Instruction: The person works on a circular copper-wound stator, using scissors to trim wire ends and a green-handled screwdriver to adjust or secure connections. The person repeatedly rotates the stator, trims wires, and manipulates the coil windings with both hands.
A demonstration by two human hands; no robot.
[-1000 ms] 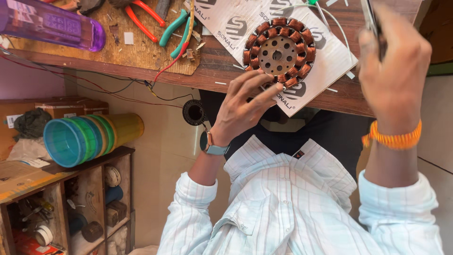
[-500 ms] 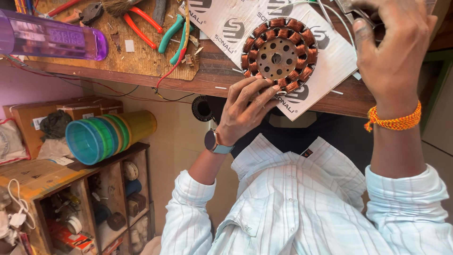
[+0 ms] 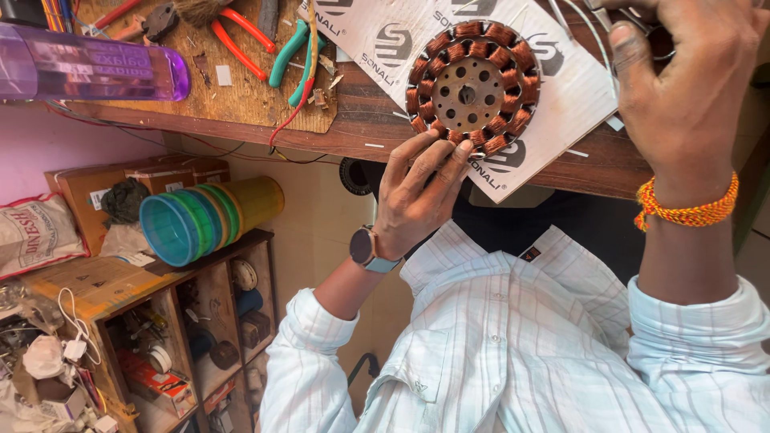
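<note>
Left hand [image 3: 417,196] open, fingertips touching rim of copper-wound stator [image 3: 473,87] on white card [image 3: 561,96], counter [image 3: 369,128]. Right hand [image 3: 686,96] curled, pinching thin wire [image 3: 573,20].

This was a small repair workshop. A scarred wooden bench [image 3: 241,96] ran across twelve o'clock, strewn with pliers [image 3: 293,48] and loose wires. At one o'clock lay a copper-wound motor stator [image 3: 473,87]. At eight o'clock, cluttered wooden shelves [image 3: 184,337] held spare parts and boxes.
</note>
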